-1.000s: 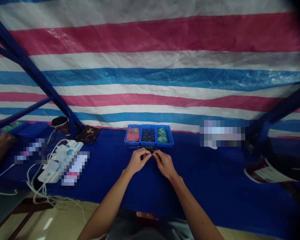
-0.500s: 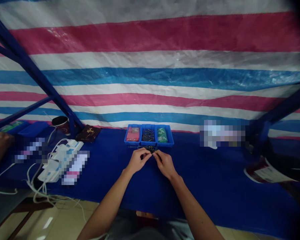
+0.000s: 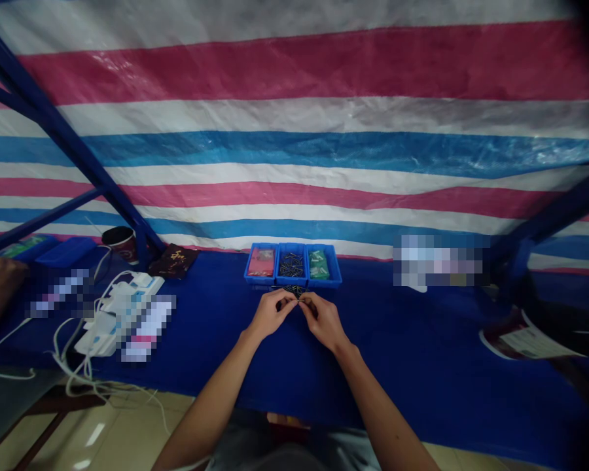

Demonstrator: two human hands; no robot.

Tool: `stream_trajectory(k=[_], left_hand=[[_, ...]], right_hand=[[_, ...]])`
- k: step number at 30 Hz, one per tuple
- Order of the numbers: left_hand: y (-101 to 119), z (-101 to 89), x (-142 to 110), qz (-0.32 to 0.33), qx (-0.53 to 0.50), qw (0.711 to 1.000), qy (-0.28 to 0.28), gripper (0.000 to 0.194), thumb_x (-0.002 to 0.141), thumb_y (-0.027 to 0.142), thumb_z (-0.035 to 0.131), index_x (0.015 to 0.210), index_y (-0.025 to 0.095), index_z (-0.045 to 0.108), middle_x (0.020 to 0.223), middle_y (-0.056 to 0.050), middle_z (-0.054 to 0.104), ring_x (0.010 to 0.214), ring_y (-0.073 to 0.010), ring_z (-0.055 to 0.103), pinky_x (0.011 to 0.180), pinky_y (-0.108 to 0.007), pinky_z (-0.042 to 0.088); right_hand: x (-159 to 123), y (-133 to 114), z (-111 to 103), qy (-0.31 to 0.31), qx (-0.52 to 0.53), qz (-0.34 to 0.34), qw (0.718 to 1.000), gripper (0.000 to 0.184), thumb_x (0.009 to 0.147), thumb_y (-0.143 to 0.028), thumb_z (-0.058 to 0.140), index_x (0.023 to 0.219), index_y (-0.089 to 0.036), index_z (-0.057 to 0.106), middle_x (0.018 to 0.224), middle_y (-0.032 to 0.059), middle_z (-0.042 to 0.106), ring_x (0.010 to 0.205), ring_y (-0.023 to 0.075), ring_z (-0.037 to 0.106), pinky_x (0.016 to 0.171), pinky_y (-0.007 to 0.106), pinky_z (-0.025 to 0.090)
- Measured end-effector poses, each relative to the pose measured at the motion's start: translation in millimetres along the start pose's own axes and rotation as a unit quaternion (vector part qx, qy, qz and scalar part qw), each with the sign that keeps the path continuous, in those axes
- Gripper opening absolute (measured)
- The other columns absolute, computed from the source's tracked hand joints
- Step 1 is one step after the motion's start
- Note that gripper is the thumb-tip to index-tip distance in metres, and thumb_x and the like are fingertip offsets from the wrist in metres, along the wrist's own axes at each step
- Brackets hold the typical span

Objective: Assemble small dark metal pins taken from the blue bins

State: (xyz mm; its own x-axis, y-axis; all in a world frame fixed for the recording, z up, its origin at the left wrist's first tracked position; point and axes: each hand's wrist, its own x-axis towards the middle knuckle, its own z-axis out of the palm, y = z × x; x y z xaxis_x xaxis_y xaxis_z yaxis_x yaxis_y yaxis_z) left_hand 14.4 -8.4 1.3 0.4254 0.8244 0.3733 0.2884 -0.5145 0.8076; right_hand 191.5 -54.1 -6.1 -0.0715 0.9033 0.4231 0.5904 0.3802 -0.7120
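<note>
My left hand (image 3: 271, 314) and my right hand (image 3: 322, 318) meet over the blue table, fingertips pinched and almost touching. Whatever lies between them is too small to make out; a thin light bit shows at the tips. Just beyond the fingers is a pile of small dark stick-like pieces (image 3: 292, 289), partly hidden by my hands. Behind it stand three blue bins in a row. The left bin has a pink bottom (image 3: 260, 263) with small pieces on it, the middle one holds many dark pieces (image 3: 291, 265), and the right one holds white pieces (image 3: 318, 261) on green.
A white power strip (image 3: 122, 314) with tangled cables lies left, near a dark packet (image 3: 173, 261) and a cup (image 3: 120, 246). Another person's hand (image 3: 2, 288) is at the far left. A dark container with a label (image 3: 535, 337) stands right. Striped sheeting (image 3: 294, 150) hangs behind.
My right fingers have shifted slightly, and a thin light bit now shows between the fingertips. The bins and pile look the same.
</note>
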Motion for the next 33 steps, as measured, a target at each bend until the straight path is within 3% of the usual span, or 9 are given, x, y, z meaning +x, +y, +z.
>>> stream_trajectory(k=[15, 33], left_hand=[[-1.3, -0.3, -0.3, -0.003, 0.003, 1.0, -0.016, 0.019, 0.093, 0.032, 0.062, 0.092, 0.016, 0.071, 0.072, 0.0, 0.062, 0.061, -0.011, 0.052, 0.063, -0.022, 0.042], [-2.5, 0.0, 0.0, 0.0, 0.01, 1.0, -0.017, 0.019, 0.095, 0.029, 0.059, 0.092, 0.015, 0.071, 0.072, -0.001, 0.061, 0.061, -0.0113, 0.053, 0.061, -0.022, 0.04]], right_hand=[[0.9, 0.6, -2.0, -0.013, 0.009, 0.0, 1.0, 0.017, 0.1, -0.027, 0.046, 0.103, -0.022, 0.063, 0.085, 0.0033, 0.07, 0.074, 0.0183, 0.066, 0.064, 0.026, 0.046], [0.5, -0.4, -2.4, -0.019, -0.006, -0.003, 1.0, 0.017, 0.1, -0.029, 0.046, 0.101, -0.023, 0.062, 0.08, 0.0018, 0.068, 0.067, 0.0167, 0.063, 0.061, 0.025, 0.042]])
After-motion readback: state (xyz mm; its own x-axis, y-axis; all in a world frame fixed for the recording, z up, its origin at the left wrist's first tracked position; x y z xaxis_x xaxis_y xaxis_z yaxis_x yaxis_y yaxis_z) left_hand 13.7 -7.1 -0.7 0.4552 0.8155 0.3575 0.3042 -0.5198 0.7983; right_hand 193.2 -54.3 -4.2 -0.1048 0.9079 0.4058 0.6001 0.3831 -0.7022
